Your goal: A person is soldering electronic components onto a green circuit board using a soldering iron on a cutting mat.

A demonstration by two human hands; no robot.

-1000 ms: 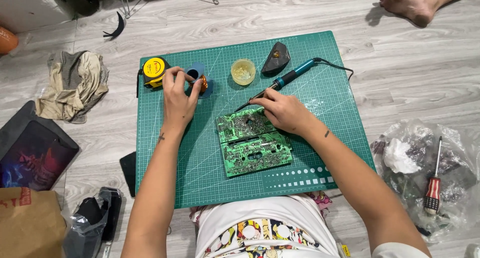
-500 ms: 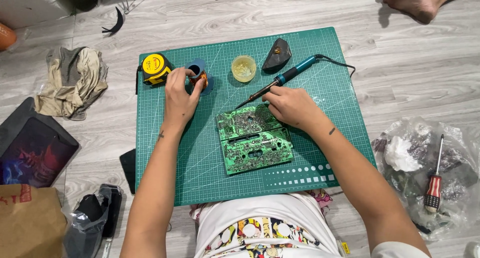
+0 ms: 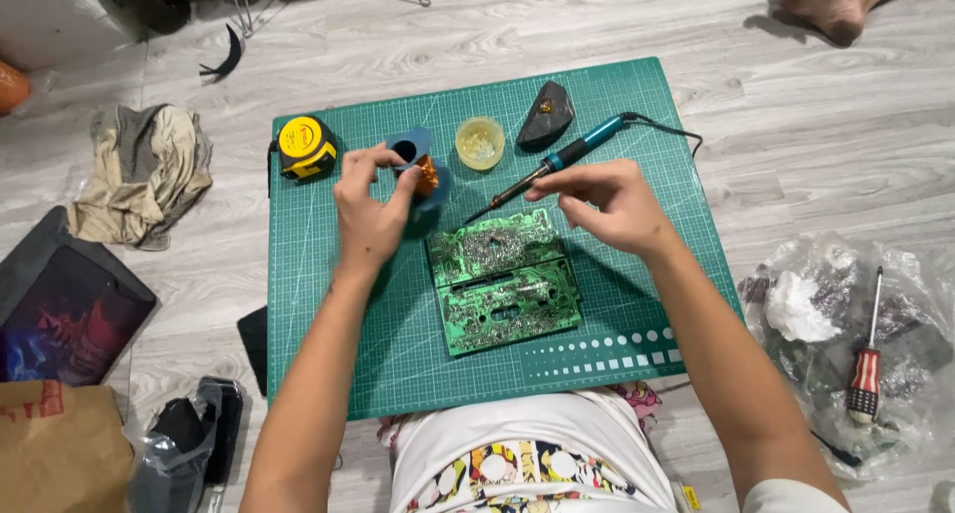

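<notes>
Soldering iron (image 3: pixel 557 165) pinched in right hand (image 3: pixel 607 206), tip just above circuit board (image 3: pixel 502 279); left hand (image 3: pixel 370 214) grips blue spool (image 3: pixel 413 160)

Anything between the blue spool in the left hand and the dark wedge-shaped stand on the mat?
Head view: a small round yellow tin sits between the blue spool and the dark stand, apart from both, on the green cutting mat.

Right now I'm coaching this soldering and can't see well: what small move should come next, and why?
Probably bring the soldering iron tip down to the green circuit board. The right hand holds the iron with its tip just above the board's top edge, apart from it, while the left hand holds a blue spool beside the board.
</notes>
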